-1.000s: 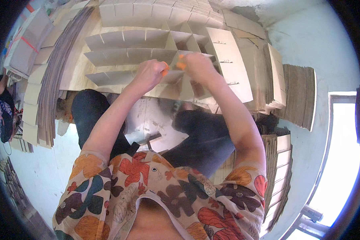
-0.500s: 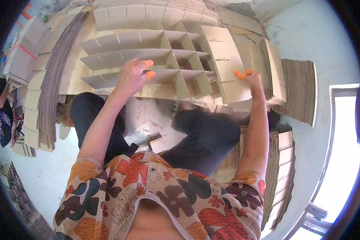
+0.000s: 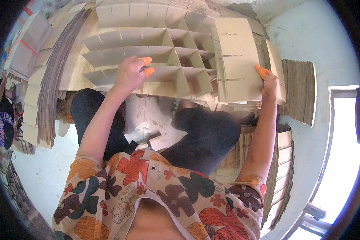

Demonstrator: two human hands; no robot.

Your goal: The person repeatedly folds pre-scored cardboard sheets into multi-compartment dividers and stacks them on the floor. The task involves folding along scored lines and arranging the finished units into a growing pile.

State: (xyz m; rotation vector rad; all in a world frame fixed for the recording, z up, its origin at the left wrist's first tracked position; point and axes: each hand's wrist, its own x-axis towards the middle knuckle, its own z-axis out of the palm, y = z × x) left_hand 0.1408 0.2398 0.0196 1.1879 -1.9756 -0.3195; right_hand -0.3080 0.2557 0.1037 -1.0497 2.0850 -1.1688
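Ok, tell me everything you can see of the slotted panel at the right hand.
The panel is flat, tan, roughly rectangular and looks like cardboard. Three narrow slits run crosswise in it. Its long side points away from the person, to the right of the slotted grid. The right hand grips its right edge. What lies directly underneath is hidden.

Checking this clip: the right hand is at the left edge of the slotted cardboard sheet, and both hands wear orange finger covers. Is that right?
Not quite: the edge is wrong. In the head view, the right hand is at the right edge of the slotted cardboard sheet. The orange finger covers on both hands are correct.
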